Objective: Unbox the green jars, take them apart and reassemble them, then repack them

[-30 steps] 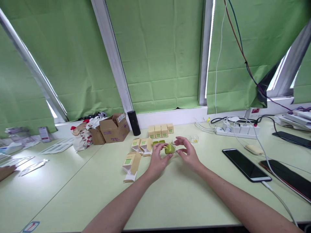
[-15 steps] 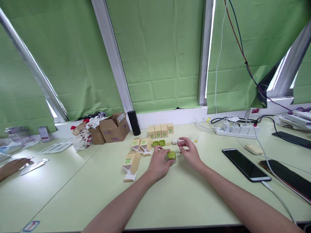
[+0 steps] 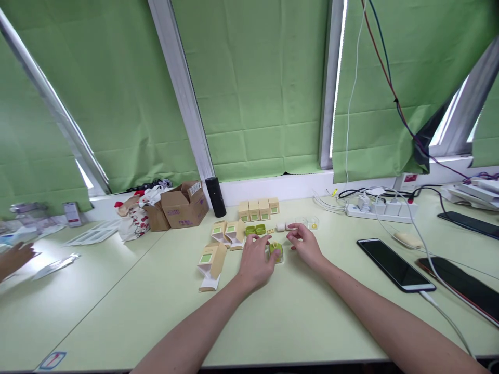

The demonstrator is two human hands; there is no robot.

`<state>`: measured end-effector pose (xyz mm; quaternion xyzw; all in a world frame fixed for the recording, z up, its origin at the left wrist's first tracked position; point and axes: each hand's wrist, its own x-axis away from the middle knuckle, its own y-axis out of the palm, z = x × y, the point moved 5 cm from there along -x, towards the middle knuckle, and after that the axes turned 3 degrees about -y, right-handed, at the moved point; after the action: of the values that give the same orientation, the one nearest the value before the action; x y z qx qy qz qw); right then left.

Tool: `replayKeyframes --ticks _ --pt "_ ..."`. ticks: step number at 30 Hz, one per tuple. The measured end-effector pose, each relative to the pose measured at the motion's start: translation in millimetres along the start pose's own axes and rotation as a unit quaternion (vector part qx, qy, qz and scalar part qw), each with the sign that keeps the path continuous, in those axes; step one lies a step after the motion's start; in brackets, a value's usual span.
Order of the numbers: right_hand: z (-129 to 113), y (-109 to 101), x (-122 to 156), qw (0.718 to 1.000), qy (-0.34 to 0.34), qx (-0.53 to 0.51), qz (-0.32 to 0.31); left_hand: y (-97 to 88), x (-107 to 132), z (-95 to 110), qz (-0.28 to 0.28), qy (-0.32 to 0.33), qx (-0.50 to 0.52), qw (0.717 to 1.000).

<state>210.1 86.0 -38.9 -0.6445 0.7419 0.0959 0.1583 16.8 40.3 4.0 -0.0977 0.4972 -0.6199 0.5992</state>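
My left hand rests on the pale green table, thumb and fingers closed round a small round green case that sits on the tabletop. My right hand lies just right of the case with its fingers curled loosely; I see nothing in them. Two small green pieces and small white pieces lie just behind my hands. An open tan carton with a green label lies left of my left hand, two more opened cartons behind it, and a row of closed cartons near the window sill.
A black cylinder and a brown cardboard box stand at the back left. A power strip with cables and phones lie to the right. Another person's hand reaches in at the far left by clear trays.
The green case came down from between both hands onto the table under my left hand. My right hand let go and settled right of it. The other person's hand shifted at far left.
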Motion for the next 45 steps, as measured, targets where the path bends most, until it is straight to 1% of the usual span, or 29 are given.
replayKeyframes --ticks 3,5,7,10,11,14,18,20,23,25,27,31,37,39,43,45 --pt "3.7 0.0 -0.5 1.000 0.014 -0.006 -0.002 -10.3 -4.6 -0.7 0.029 -0.023 -0.017 0.999" --pt "5.4 -0.5 -0.5 1.000 0.019 -0.008 0.000 -21.0 -10.7 -2.4 0.047 -0.035 -0.043 0.997" --pt "7.3 -0.9 -0.7 1.000 0.026 -0.010 -0.001 -35.1 -18.4 -3.8 0.061 -0.037 -0.084 0.994" --pt "11.0 -1.5 -2.1 0.999 0.047 -0.021 0.000 -59.2 -28.9 -6.3 0.056 -0.051 -0.151 0.986" --pt "12.1 -1.9 -2.7 0.998 0.053 -0.025 0.002 -68.7 -31.0 -7.6 0.060 -0.065 -0.172 0.981" --pt "13.7 -2.7 -4.4 0.998 0.059 -0.031 0.006 -93.9 -31.0 -12.2 0.041 -0.107 -0.258 0.959" --pt "14.1 -3.0 -5.4 0.998 0.060 -0.033 0.007 -116.5 -16.4 -27.8 -0.022 -0.162 -0.365 0.917" --pt "14.1 -2.9 -5.7 0.998 0.061 -0.033 0.007 -121.9 -5.6 -40.2 -0.052 -0.190 -0.400 0.895" --pt "14.2 -2.8 -5.9 0.997 0.063 -0.036 0.006 -122.1 10.2 -58.7 -0.097 -0.235 -0.418 0.872" --pt "14.1 -2.6 -5.8 0.997 0.065 -0.037 0.004 -119.3 17.2 -65.3 -0.112 -0.244 -0.417 0.868" --pt "13.6 -2.7 -5.5 0.997 0.065 -0.038 0.003 -116.0 21.5 -67.1 -0.120 -0.247 -0.416 0.867" --pt "12.7 -3.0 -5.0 0.997 0.065 -0.034 0.003 -112.3 25.4 -60.8 -0.135 -0.249 -0.420 0.862" --pt "13.6 -3.5 -5.3 0.998 0.059 -0.030 0.005 -117.9 32.2 -36.4 -0.153 -0.245 -0.432 0.854" --pt "14.3 -3.1 -5.3 0.998 0.058 -0.028 0.005 -121.0 33.8 -23.8 -0.148 -0.237 -0.431 0.858" --pt "14.5 -1.8 -4.9 0.998 0.055 -0.022 0.003 -125.6 32.4 6.0 -0.118 -0.213 -0.415 0.876" --pt "13.7 -1.3 -4.6 0.998 0.053 -0.018 0.002 -126.0 29.4 20.0 -0.100 -0.199 -0.395 0.891"
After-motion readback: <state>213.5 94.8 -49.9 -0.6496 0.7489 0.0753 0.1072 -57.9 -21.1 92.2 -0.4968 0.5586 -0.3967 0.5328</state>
